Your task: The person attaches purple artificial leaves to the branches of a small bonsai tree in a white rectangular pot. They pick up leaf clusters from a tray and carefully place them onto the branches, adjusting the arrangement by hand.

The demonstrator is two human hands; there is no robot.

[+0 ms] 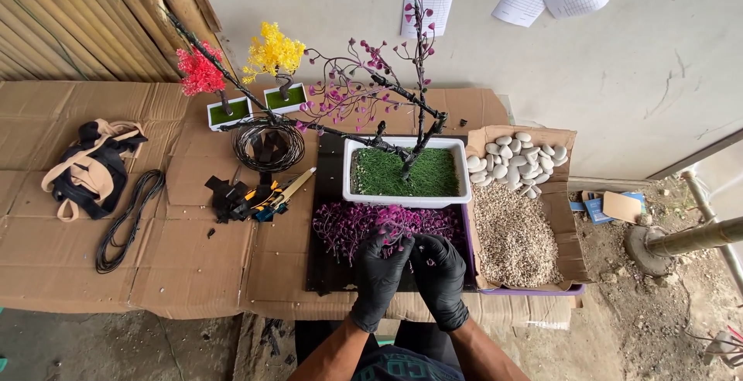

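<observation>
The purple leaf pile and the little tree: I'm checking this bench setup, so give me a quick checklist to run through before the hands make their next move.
1. Both hands on the work: ok. Left hand and right hand, in black gloves, meet over the purple leaf pile.
2. Piece secure in the fingers: cannot tell, too small to see.
3. Tree stands upright: ok. The dark trunk rises from the white planter with green turf.
4. Branches already dressed: not ok, only partly. Some pink leaves, bare stretches remain.
5. Pebbles and gravel stay in their cardboard tray: ok.
6. Cutters lie beside the pile: ok.
</observation>
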